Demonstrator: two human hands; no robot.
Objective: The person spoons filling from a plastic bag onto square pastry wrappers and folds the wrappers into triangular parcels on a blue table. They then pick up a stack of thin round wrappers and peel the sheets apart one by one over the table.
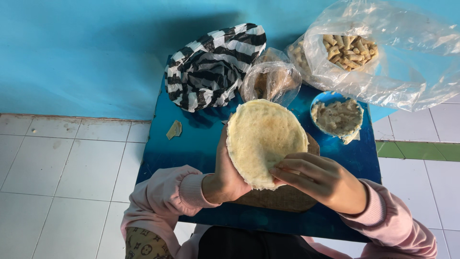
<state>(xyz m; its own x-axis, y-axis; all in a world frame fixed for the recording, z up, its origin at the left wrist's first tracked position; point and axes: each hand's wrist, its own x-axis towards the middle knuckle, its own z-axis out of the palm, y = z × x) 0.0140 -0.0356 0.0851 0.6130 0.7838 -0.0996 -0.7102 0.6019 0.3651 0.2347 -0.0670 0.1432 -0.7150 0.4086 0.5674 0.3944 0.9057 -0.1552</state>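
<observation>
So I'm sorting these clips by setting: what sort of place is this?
Probably a home food-prep spot on the floor: a low blue table on white tiles, a bowl of filling, and a bag of rolls.

One round wrapper [266, 139] is held up, between two hands: the left hand [227, 175] and the right hand [318, 180]. One blue worktop [191, 144] carries one striped bag [211, 67], two clear bags [273, 79] [383, 52], one bowl [338, 117], one board [282, 197] and one scrap [174, 129] at nine o'clock.
</observation>
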